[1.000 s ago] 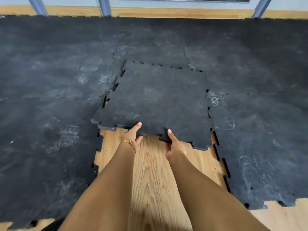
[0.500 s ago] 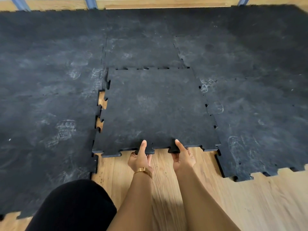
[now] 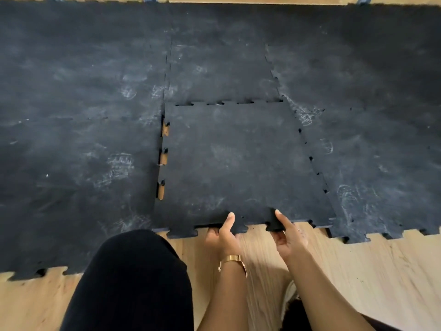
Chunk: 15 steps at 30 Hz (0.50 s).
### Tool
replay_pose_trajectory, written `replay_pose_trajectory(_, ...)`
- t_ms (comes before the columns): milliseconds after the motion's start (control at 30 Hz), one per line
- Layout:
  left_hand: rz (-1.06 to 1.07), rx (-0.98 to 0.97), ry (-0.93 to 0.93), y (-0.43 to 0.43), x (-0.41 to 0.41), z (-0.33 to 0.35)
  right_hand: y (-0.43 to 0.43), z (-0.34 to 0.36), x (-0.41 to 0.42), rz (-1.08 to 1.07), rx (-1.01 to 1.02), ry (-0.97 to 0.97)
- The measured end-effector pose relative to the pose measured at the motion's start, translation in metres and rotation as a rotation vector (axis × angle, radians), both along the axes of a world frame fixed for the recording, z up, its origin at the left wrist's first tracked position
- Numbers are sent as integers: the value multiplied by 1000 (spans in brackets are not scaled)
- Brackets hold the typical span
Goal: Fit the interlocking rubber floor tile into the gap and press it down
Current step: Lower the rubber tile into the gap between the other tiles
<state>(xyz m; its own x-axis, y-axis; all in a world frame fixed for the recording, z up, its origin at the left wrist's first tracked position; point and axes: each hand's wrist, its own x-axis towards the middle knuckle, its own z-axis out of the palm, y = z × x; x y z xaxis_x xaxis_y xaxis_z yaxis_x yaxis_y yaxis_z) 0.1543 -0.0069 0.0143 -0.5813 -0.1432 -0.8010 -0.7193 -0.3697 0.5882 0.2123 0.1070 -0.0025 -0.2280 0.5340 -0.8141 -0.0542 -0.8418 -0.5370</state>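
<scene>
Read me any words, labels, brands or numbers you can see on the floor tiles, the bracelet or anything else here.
None. The loose rubber tile and the laid mats show only pale scuff marks, not writing. The gold bracelet on the left hand shows no legible marking.

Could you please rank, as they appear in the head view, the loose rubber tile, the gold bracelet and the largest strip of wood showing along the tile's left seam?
1. Loose rubber tile, by far the largest.
2. Gold bracelet and wood strip at the seam: they look alike, and the bracelet sits nearer the camera, so unranked.
</scene>
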Motion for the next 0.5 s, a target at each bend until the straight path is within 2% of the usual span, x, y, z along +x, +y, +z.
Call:
replay_pose_trajectory(200, 34, -38, -106, -23, 26, -6, -24, -4, 27, 0, 45, 8)
replay_pose_trajectory(500, 41, -82, -98, -24, 31, -6, -32, -13, 32, -18, 36, -10)
